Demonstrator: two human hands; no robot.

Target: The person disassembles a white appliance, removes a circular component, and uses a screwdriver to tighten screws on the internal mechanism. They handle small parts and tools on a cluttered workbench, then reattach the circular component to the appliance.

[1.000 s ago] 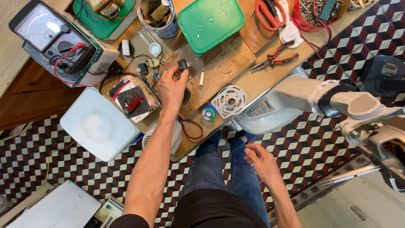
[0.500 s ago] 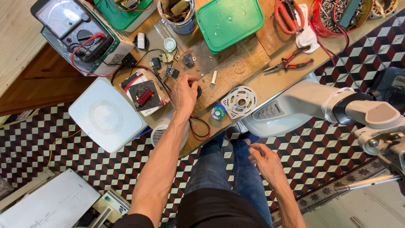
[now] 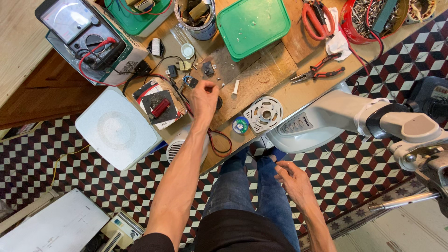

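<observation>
Messy wooden tabletop [image 3: 275, 79] seen from straight above, with the person standing at its near edge. The left hand [image 3: 204, 98] is stretched out over the middle of the tabletop with the fingers curled in and the thumb and forefinger pinched together. It looks like it's closed on something tiny, but I honestly can't tell what, or whether there's anything in there at all. It's hovering right over the little cluster of small electronic parts [image 3: 190, 80] and just beside a small black component [image 3: 208, 69] lying on a grey plate, so that's the stuff it's nearest to.

The right hand [image 3: 293, 179] is off the tabletop entirely, hanging loosely open down by the person's jeans, holding nothing.

My guess at the layout: bits are spread flat in the centre so they're all in easy reach, and the bulky gear is pushed out to the sides. The analog multimeter [image 3: 81, 32] sits at the far left corner with its red lead trailing toward the middle. A green lid [image 3: 254, 25] sits by the far edge, and red-handled pliers [image 3: 319, 71] lie toward the right. A white spool [image 3: 264, 113] and a small solder reel [image 3: 241, 125] sit at the near edge. A white box [image 3: 116, 128] sticks out past the near left side.
</observation>
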